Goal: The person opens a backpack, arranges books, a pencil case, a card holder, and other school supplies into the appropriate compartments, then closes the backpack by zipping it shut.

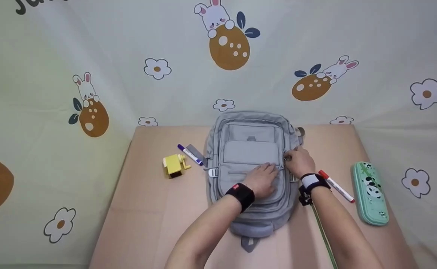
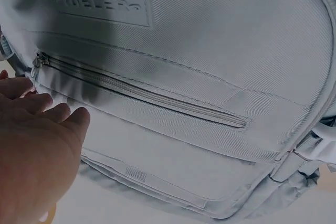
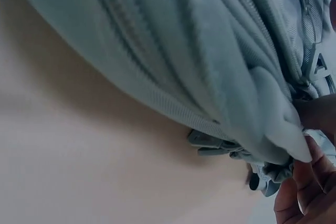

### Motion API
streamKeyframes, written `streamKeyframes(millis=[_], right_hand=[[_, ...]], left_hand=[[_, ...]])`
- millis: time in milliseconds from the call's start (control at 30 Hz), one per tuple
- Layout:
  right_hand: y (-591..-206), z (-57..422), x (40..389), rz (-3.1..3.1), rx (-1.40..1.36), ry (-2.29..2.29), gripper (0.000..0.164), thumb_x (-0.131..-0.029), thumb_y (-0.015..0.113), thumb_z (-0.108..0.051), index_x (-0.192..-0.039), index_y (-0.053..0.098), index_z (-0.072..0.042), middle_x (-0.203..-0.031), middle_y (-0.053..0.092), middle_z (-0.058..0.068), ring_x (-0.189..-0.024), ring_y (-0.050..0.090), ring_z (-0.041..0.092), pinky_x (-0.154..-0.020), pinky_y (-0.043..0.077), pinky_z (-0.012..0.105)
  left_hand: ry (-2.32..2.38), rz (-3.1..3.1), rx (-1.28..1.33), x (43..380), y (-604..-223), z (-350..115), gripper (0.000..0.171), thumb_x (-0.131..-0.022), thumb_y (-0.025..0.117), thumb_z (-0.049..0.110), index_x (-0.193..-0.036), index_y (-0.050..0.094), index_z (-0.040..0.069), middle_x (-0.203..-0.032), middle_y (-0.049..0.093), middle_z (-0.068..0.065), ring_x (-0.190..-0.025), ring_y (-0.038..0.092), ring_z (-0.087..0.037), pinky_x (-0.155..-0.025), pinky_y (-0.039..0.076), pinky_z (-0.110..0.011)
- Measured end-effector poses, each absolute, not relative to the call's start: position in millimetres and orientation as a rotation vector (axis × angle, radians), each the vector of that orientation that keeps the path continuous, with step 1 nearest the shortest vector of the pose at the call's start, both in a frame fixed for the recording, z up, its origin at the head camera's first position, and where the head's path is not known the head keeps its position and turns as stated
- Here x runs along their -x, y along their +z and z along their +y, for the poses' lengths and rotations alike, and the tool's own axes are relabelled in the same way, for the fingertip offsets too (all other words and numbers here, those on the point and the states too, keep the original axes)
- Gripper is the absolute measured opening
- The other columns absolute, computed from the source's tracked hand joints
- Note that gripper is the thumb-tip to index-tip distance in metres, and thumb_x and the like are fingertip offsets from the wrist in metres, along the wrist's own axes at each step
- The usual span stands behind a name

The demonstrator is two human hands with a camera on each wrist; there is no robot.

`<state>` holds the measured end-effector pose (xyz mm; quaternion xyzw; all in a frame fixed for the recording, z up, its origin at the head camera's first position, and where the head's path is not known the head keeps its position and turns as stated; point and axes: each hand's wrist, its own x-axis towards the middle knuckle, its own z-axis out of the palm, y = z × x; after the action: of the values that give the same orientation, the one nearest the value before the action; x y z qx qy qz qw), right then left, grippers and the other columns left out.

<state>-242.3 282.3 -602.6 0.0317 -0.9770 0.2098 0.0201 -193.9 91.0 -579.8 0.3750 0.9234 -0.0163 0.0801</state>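
Observation:
A light grey backpack (image 1: pixel 251 152) lies on its back, front pockets facing up. My left hand (image 1: pixel 260 181) rests on its lower front, fingers extended toward the right side. In the left wrist view, that hand's fingertips are near the pull end of a zipper (image 2: pixel 142 93) on the front pocket, below an embossed label (image 2: pixel 100 3). At the bag's right edge, my right hand (image 1: pixel 301 161) pinches the backpack's side fabric. The right wrist view shows its thumb and fingers around a fold of grey cloth (image 3: pixel 286 135), beside zipper tracks and a zipper pull (image 3: pixel 317 64).
Left of the bag lie a yellow hand-cranked sharpener (image 1: pixel 173 165), a purple-capped marker (image 1: pixel 190 154) and a flat grey piece (image 1: pixel 195 150). To the right are a red-capped marker (image 1: pixel 336 186) and a green panda pencil case (image 1: pixel 371 194). A patterned curtain (image 1: pixel 181 33) surrounds the pinkish table (image 1: pixel 143 209).

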Motion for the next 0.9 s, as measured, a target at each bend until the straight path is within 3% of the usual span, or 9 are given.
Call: streamKeyframes(millis=[167, 400, 533, 667, 900], right_hand=[[-602, 281, 241, -3.0, -0.09, 0.617, 0.017, -0.079, 0.067, -0.019, -0.094, 0.071, -0.012, -0.091, 0.052, 0.009, -0.081, 0.05, 0.029, -0.066, 0.041, 0.047], [-605, 281, 242, -2.948, -0.12, 0.575, 0.011, -0.08, 0.062, -0.017, -0.083, 0.063, -0.006, -0.087, 0.051, 0.011, -0.08, 0.05, 0.03, -0.067, 0.042, 0.046], [-605, 286, 242, -2.952, -0.09, 0.645, 0.015, -0.078, 0.062, -0.018, -0.085, 0.06, -0.006, -0.088, 0.051, 0.009, -0.079, 0.051, 0.028, -0.067, 0.042, 0.043], [-602, 291, 240, -2.967, -0.091, 0.687, 0.018, -0.076, 0.064, -0.02, -0.087, 0.06, -0.006, -0.087, 0.053, 0.008, -0.076, 0.052, 0.026, -0.065, 0.043, 0.041], [-597, 295, 237, -2.961, -0.145, 0.684, 0.013, -0.076, 0.066, -0.019, -0.084, 0.063, -0.01, -0.082, 0.053, 0.004, -0.075, 0.05, 0.023, -0.063, 0.041, 0.039]], left_hand=[[-0.031, 2.726, -1.203, 188, -581, 101, 0.068, -0.088, 0.052, 0.05, -0.144, 0.033, 0.017, -0.15, 0.026, -0.004, -0.137, 0.022, -0.022, -0.108, 0.021, -0.032], [-0.089, 2.688, -1.296, 184, -591, 104, 0.076, -0.081, 0.056, 0.059, -0.143, 0.036, 0.018, -0.149, 0.029, -0.001, -0.137, 0.021, -0.022, -0.109, 0.019, -0.031], [-0.104, 2.702, -1.283, 184, -593, 100, 0.081, -0.08, 0.058, 0.059, -0.144, 0.034, 0.014, -0.149, 0.029, -0.004, -0.137, 0.022, -0.022, -0.108, 0.02, -0.031], [-0.102, 2.692, -1.292, 183, -592, 98, 0.077, -0.082, 0.057, 0.057, -0.144, 0.034, 0.018, -0.149, 0.028, -0.006, -0.137, 0.022, -0.023, -0.108, 0.02, -0.03], [-0.091, 2.69, -1.257, 181, -593, 98, 0.072, -0.085, 0.057, 0.05, -0.144, 0.033, 0.017, -0.15, 0.026, -0.006, -0.137, 0.021, -0.023, -0.107, 0.023, -0.03]])
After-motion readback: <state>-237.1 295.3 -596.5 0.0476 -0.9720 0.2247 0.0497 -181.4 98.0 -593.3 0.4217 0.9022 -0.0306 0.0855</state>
